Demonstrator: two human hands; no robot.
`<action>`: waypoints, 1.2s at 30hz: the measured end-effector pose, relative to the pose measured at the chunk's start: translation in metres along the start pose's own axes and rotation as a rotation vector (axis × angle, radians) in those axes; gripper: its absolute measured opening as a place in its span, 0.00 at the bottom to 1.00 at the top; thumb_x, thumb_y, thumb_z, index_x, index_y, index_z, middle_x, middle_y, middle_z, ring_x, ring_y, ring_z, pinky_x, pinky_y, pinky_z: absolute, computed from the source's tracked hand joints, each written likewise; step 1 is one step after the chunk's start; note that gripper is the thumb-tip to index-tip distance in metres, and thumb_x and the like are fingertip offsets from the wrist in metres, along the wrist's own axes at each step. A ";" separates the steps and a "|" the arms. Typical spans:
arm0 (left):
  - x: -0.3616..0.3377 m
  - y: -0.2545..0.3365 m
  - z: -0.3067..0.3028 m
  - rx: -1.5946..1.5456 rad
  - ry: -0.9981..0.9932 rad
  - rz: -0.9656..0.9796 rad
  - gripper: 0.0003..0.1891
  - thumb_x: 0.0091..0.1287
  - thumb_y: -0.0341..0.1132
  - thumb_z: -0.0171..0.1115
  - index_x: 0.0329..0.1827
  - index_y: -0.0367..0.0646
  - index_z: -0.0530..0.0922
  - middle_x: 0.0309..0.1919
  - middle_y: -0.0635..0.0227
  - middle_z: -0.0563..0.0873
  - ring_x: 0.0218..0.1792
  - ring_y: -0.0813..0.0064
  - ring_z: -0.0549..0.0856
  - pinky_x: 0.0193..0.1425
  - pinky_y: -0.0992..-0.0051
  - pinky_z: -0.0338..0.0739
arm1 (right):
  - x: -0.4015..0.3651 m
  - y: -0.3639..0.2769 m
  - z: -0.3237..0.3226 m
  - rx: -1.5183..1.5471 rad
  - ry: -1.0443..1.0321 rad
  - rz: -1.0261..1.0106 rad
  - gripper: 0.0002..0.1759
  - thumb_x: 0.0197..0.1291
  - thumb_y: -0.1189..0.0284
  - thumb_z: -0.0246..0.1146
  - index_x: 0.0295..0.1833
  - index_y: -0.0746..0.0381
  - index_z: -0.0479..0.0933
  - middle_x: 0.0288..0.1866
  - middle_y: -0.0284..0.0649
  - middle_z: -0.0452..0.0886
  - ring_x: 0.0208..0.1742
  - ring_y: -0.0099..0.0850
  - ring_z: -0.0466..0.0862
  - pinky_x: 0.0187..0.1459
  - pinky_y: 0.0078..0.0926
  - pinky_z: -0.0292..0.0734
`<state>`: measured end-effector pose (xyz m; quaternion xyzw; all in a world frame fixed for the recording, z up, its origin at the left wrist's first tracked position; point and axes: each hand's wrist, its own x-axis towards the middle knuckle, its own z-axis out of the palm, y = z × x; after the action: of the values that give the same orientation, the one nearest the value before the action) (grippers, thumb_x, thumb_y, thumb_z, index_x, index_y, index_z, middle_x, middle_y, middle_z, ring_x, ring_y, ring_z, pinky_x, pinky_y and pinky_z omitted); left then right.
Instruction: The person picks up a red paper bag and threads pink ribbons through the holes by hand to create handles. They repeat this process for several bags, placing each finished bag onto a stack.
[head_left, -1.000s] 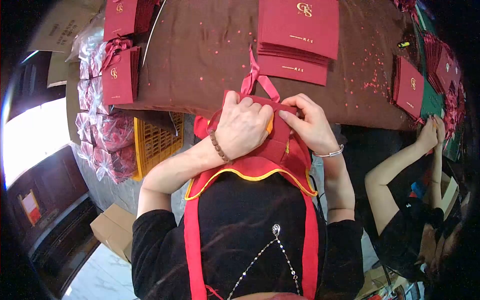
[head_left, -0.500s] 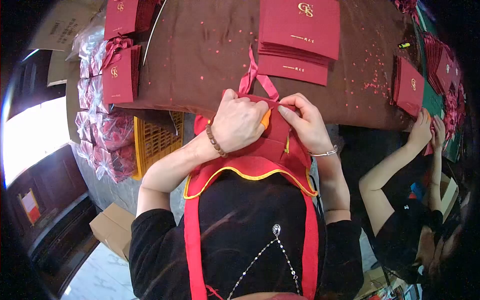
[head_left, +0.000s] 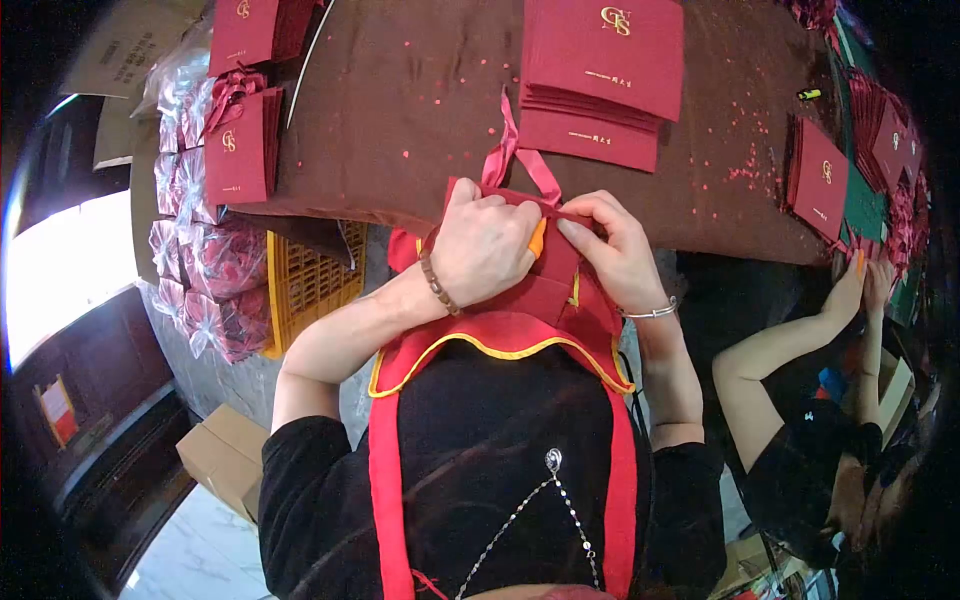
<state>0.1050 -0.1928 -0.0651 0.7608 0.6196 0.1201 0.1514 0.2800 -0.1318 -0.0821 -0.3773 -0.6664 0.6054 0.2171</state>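
A dark red paper bag (head_left: 556, 258) with a pink ribbon (head_left: 541, 176) lies at the table edge, partly under my hands. My left hand (head_left: 487, 240), above a brown bead bracelet, is closed in a fist on the bag's upper part. An orange cover (head_left: 537, 238) shows at one of its fingers. My right hand (head_left: 612, 250), with a silver bangle at the wrist, pinches the bag's upper right edge between thumb and fingers. What lies right under the fingertips is hidden. The red apron (head_left: 500, 330) with yellow trim sits just below the bag.
Stacked red bags (head_left: 600, 60) lie ahead on the brown cloth (head_left: 400, 110); more bags (head_left: 240, 150) stand left. Plastic-wrapped packs (head_left: 225, 270) and a yellow crate (head_left: 310, 290) are at left, a cardboard box (head_left: 225, 455) below. At right a co-worker's hands (head_left: 860, 280) handle ribbons.
My hands stay on the bag, with only a slight shift to the right. The co-worker's hands at right have moved a little downward.
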 end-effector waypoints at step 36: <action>-0.005 0.000 -0.002 0.082 0.057 0.094 0.05 0.49 0.30 0.58 0.28 0.45 0.72 0.19 0.68 0.79 0.27 0.68 0.80 0.42 0.66 0.63 | 0.005 -0.004 0.002 0.029 -0.063 0.170 0.14 0.56 0.74 0.63 0.47 0.67 0.77 0.34 0.37 0.81 0.30 0.21 0.77 0.34 0.20 0.73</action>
<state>0.1028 -0.1972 -0.0634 0.7907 0.5918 0.1232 0.0964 0.2746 -0.1289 -0.0797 -0.4099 -0.6295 0.6430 0.1493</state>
